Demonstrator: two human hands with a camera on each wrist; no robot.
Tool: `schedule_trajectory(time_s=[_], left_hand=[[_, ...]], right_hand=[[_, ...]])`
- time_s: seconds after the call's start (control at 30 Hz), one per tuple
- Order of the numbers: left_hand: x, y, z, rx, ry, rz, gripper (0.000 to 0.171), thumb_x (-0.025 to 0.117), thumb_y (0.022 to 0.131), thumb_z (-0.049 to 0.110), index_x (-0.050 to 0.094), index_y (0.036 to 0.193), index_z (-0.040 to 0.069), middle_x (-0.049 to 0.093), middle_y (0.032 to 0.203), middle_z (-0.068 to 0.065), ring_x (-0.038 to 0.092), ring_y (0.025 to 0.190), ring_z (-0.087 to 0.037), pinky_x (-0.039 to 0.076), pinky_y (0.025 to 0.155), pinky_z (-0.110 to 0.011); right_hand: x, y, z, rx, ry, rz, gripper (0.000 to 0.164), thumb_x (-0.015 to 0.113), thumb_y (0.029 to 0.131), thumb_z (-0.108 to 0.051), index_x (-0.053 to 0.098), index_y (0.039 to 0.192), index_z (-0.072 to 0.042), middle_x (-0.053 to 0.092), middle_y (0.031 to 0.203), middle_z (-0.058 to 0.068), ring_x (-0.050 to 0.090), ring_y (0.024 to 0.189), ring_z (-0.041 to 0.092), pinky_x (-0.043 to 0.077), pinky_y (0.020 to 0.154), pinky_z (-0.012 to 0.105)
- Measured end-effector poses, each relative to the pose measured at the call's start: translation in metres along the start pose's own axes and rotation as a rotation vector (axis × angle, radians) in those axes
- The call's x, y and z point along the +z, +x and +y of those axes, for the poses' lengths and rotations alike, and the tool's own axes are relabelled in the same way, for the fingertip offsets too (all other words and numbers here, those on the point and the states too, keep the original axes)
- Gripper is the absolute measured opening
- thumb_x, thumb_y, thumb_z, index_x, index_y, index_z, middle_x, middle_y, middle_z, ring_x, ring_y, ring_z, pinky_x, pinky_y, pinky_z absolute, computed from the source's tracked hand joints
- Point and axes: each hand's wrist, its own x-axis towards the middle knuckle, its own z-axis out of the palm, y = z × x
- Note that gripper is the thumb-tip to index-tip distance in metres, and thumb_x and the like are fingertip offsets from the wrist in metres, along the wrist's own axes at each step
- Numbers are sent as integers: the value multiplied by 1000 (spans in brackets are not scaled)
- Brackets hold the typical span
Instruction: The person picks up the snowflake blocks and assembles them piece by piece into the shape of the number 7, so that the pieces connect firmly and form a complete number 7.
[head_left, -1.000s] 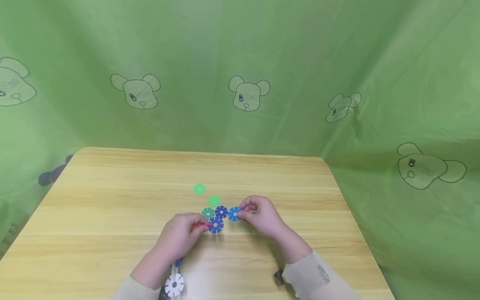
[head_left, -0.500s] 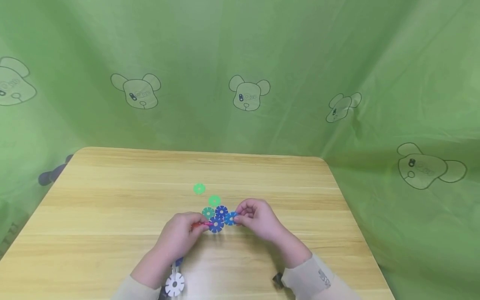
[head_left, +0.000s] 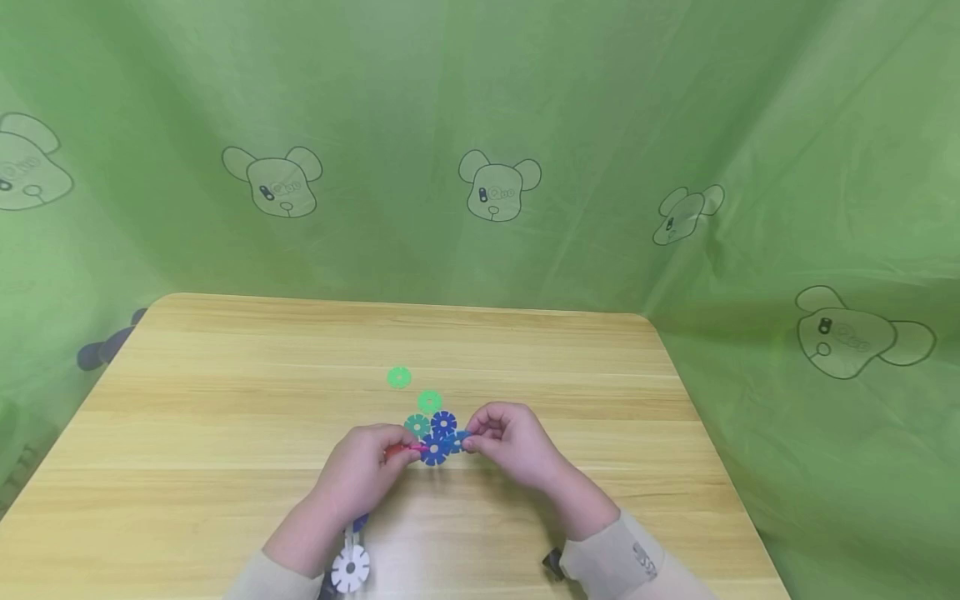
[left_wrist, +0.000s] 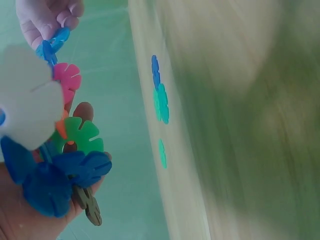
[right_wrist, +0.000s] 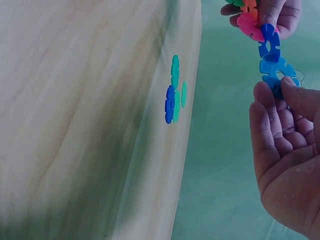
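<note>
In the head view my left hand (head_left: 356, 467) pinches a chain of slotted plastic snowflake discs over the table. The chain has a pink disc (left_wrist: 71, 80), an orange disc (right_wrist: 248, 10), a green disc (left_wrist: 87, 132), blue discs (left_wrist: 46, 190), a white disc (left_wrist: 32, 97) and a grey disc (left_wrist: 91, 209). A dark blue disc (right_wrist: 270, 33) forms its right end. My right hand (head_left: 517, 442) pinches a light blue disc (right_wrist: 269, 68) between thumb and forefinger, its edge meeting the dark blue disc's edge at an angle. The white disc dangles beneath my left wrist.
Loose discs lie on the wooden table (head_left: 262, 350) just beyond my hands: two light green discs (head_left: 392, 379), a teal disc (head_left: 409, 430) and a dark blue disc (head_left: 437, 417). Green cloth (head_left: 390, 100) printed with bear heads hangs around the table's back and sides.
My right hand has moved left and slightly nearer, bringing the light blue disc from apart to against the dark blue one. It has turned more edge-on. My left hand stays almost still.
</note>
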Motion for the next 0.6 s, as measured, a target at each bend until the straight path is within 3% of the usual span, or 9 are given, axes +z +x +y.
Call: schedule_trajectory(time_s=[0.07,0.3,0.6], left_hand=[[1,0,0,-6,-6,4,4,82,93,20,78,91,21,76,93,12,70,87,-8,62,84,-38],[1,0,1,-1,-40,12,7,81,94,22,80,92,15,77,91,10,70,84,-7,62,80,-33],[4,-2,-1,5,-57,12,9,81,93,12,78,87,18,77,87,8,66,76,-5,59,71,-24]], right_hand=[[0,-1,0,-11,-5,6,10,79,90,5,72,96,0,72,87,5,71,80,21,65,77,42],[5,-2,1,-61,-7,14,10,81,89,4,74,95,-1,73,87,5,70,80,18,64,75,27],[12,-3,3,-67,-23,22,10,81,88,3,74,94,-2,73,87,5,69,80,17,63,74,26]])
